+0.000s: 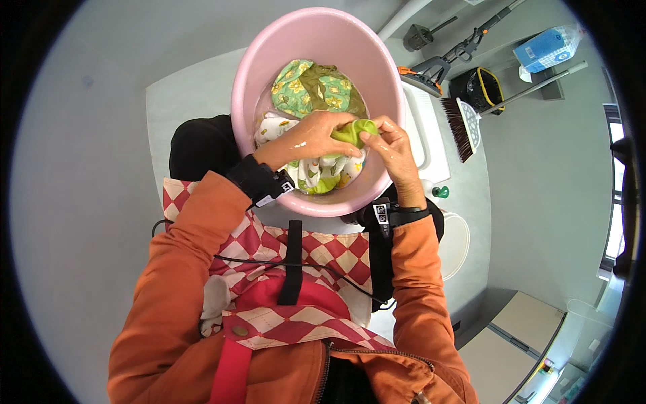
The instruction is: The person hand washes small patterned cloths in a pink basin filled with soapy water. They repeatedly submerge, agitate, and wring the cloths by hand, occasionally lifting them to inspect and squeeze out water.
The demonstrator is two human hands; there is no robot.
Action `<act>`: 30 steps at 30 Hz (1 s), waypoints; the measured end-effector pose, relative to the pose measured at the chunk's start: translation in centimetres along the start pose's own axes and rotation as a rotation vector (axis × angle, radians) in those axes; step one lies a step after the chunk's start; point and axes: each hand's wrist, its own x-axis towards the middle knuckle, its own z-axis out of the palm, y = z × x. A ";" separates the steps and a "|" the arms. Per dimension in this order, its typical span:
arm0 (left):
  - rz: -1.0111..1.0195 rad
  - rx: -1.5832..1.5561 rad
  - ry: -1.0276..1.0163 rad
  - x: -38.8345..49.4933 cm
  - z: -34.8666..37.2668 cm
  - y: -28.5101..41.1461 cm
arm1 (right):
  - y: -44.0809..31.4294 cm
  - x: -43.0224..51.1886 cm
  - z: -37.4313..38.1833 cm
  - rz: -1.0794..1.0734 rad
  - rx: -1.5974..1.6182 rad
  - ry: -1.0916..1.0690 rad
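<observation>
A large pink plastic tub stands before me, with water and wet cloth in it. Over its near right part, my left hand and my right hand both grip a bunched lime-green piece of cloth. Wet skin glistens on both hands. White printed cloth with green patches lies in the tub below my hands, partly hidden by my left hand and wrist. Toward the far side rests a green flower-print cloth with an olive cloth against it.
Right of the tub are a white washboard-like tray, a green-capped bottle and a white round bucket or lid. A broom, a mop and a black-lined bin stand by the wall. A thin black cable crosses my apron.
</observation>
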 end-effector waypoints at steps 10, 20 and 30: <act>-0.256 -0.376 0.188 0.0 -0.1 -1.2 | 9.0 -0.1 0.3 0.208 -0.339 -0.187; -0.267 -0.749 0.340 -1.0 -3.3 -2.3 | 9.4 -0.6 0.6 0.202 -0.144 0.177; -0.396 0.157 -0.003 -1.1 -2.4 -3.8 | 5.8 1.0 -2.7 0.112 0.493 0.497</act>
